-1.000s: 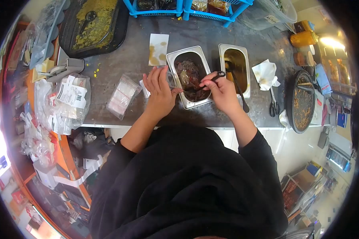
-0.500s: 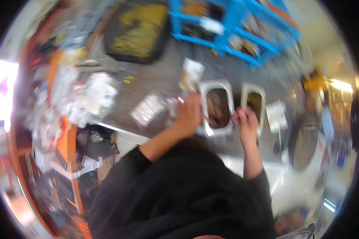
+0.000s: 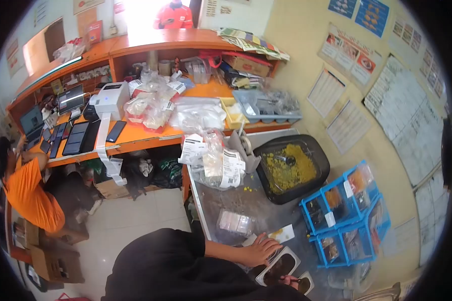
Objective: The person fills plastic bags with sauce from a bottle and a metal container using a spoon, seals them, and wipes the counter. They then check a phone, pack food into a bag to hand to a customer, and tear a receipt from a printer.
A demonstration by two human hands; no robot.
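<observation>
My left hand lies with its fingers stretched out at the upper left end of a white-rimmed rectangular container with dark contents. My right hand is partly covered by my dark sleeve; its fingers are curled together at the container's near right side. What they grip, if anything, I cannot make out. Close to the right hand stands a second white-rimmed container, partly cut off from view. A stained white paper lies just beyond my left hand. Left of it is a clear plastic packet with pale contents.
A black pan holds yellow crumbly food and a spoon. Right of it stands a blue rack with filled bags. Labelled plastic bags sit at the metal table's far end. A person in orange sits by the orange counter.
My view has swung left and up, bringing the counter, wall and seated person into sight. The hands now appear lower in the picture, still by the containers.
</observation>
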